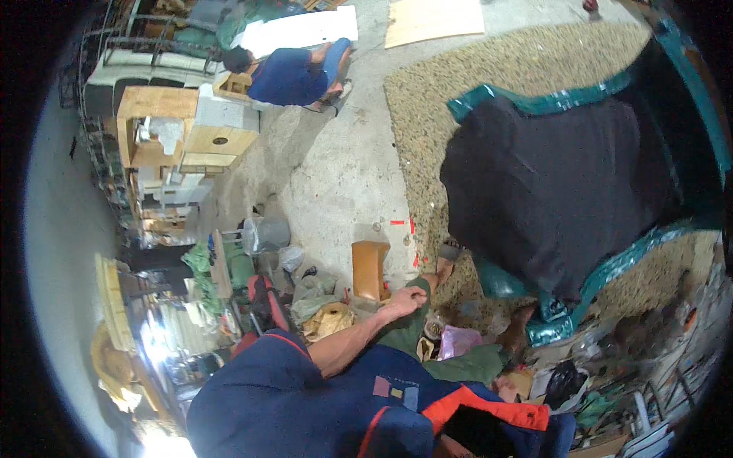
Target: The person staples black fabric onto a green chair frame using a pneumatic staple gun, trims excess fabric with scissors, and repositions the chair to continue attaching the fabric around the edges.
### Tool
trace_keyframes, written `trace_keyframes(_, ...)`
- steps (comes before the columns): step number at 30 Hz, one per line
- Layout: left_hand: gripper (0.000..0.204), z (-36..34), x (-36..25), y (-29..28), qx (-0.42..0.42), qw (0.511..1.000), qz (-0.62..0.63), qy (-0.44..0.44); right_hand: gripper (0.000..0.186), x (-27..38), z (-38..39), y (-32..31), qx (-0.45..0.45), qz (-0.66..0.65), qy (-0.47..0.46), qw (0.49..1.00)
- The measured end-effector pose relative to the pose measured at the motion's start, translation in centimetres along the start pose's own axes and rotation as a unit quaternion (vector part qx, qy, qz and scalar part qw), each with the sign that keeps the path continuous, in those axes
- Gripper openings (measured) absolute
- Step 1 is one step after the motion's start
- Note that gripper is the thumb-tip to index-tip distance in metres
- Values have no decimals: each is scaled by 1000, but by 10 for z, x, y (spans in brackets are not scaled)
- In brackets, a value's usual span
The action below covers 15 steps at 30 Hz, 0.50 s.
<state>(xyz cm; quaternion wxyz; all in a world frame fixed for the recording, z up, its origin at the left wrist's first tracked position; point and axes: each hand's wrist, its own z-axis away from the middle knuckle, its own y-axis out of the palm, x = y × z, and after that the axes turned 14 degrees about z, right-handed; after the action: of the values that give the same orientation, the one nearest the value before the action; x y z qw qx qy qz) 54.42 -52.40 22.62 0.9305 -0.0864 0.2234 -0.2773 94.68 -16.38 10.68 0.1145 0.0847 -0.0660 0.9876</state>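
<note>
My left hand [405, 302] rests by my green-trousered knee, its fingers curled and pressed together. Whether anything small is between them I cannot make out. Just ahead of it stands an orange-brown block [369, 270] on the concrete floor. My right hand does not show plainly; my dark blue shirt and its orange-red trim fill the lower part of the picture. To the right a large black cloth [561, 187] lies spread over a speckled brown sheet [427, 91]. Shiny teal edging [550, 103] runs along parts of the cloth's outline.
Red scraps [413, 226] lie beside the speckled sheet. Bags and a grey bucket [266, 233] crowd the left; a pink bag [460, 341] and a black bag [565, 382] lie lower right. Another person [294, 76] in dark blue crouches far off by wooden frames [156, 107].
</note>
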Motion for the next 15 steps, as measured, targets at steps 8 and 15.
trace_keyframes(8, 31, -37, 29, -229, -95, 994, 37, 47, 10, 115, 92, 99, -95, 68, -72, 991)
trace_keyframes(15, 28, -1, 69, -259, -180, 979, 90, 25, 39, 184, 110, 103, 118, 28, -26, 992)
